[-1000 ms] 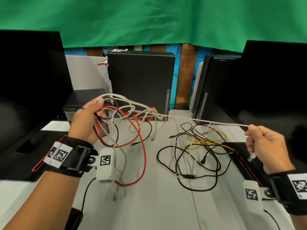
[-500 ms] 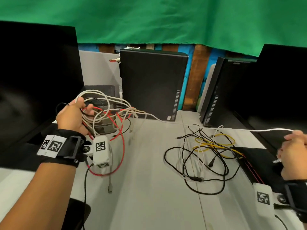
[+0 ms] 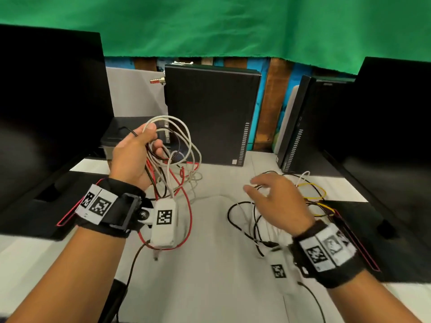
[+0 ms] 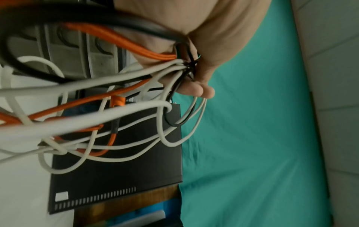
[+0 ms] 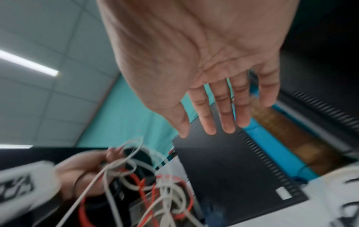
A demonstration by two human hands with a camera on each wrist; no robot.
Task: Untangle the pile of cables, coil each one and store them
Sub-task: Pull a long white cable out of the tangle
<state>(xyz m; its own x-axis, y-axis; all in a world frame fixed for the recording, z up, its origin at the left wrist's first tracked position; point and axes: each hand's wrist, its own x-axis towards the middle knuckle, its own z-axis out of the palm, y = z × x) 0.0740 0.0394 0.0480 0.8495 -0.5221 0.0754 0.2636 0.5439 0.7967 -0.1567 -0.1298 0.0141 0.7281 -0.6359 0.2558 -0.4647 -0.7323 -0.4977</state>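
My left hand is raised above the table at centre left and grips a tangled bundle of cables with white, red and black strands hanging from it. The left wrist view shows the strands pinched between thumb and fingers. One white cable trails from the bundle across the table. My right hand hovers with spread, straight fingers and holds nothing. It is over a second pile of black, white and yellow cables lying on the table at the right.
A black computer case stands at the back centre, another case at back right. Dark monitors flank both sides, with black trays beneath them. A small black box sits behind my left hand.
My right hand let go of the white cable it had pulled out to the right and swung back in over the right pile, fingers open. The white cable dropped slack onto the table.
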